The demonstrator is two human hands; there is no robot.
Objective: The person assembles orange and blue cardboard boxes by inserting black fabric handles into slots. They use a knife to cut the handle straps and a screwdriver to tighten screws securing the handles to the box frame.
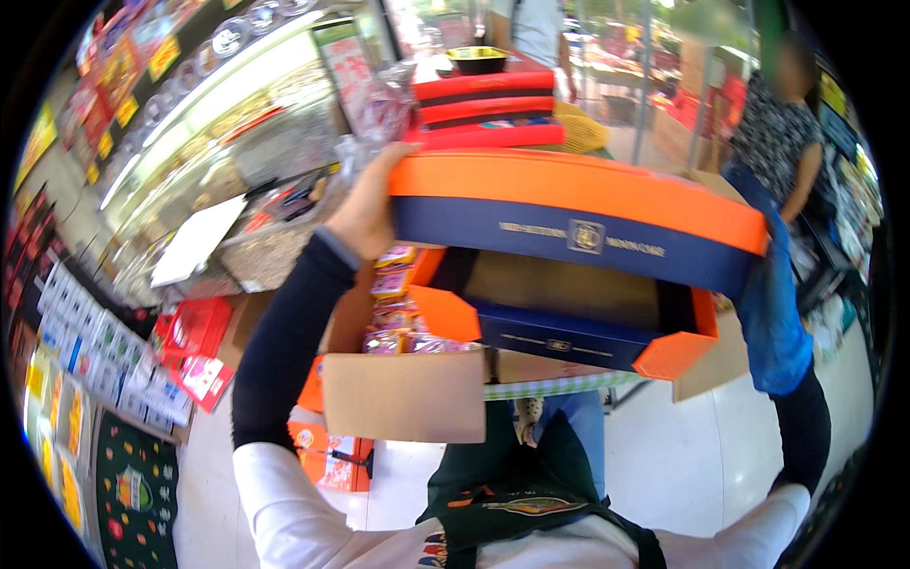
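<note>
Bare left hand (368, 211) gripped the left end of a long orange-and-navy cardboard lid (531, 216), positioned above an open orange-and-navy cardboard tray (607, 343); the blue-gloved right hand (770, 280) clasped the opposite end, fingertips indistinct. Uneven grip could have tilted the lid, crumpling the tray's angled orange corner flaps (447, 315).
</note>
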